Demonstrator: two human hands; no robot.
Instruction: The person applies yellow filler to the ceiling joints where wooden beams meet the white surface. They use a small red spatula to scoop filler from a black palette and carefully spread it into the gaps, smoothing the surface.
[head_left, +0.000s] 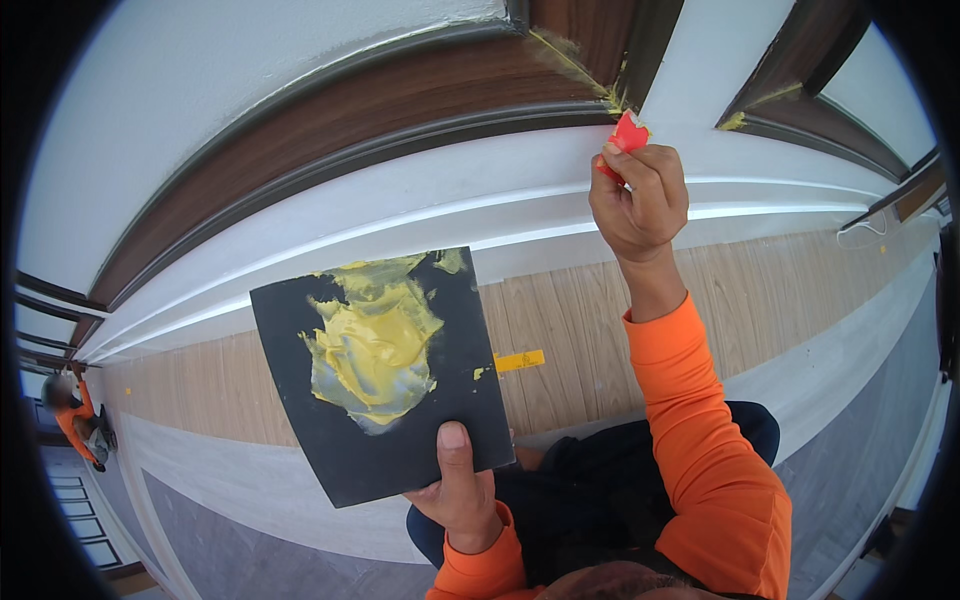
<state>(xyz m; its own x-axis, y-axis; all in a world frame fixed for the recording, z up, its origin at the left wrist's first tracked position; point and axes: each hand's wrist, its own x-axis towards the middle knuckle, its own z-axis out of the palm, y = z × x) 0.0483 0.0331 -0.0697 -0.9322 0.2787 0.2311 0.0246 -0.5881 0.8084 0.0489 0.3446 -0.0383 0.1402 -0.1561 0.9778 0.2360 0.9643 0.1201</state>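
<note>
My left hand (459, 480) grips a black flat board (405, 472) by its near edge, thumb on top. A smeared mound of yellow putty (375, 337) lies across the middle of that board. In my right hand (641, 195) is a small red scraper (628, 136), pinched between thumb and fingers. Its putty-marked tip meets the lower corner of a dark brown wood-grain frame (420, 90) on the wall. Yellow putty (574, 64) fills the slanting corner joint and is smeared at the outer corner.
A second brown frame (832, 127) to the right also has yellow putty at its corner. White baseboard moulding (720, 211) runs below. Wood-look flooring (555, 300) bears a yellow sticker (520, 361). Another person (79, 420) in orange crouches by the wall at far left. A white cable (862, 234) lies at right.
</note>
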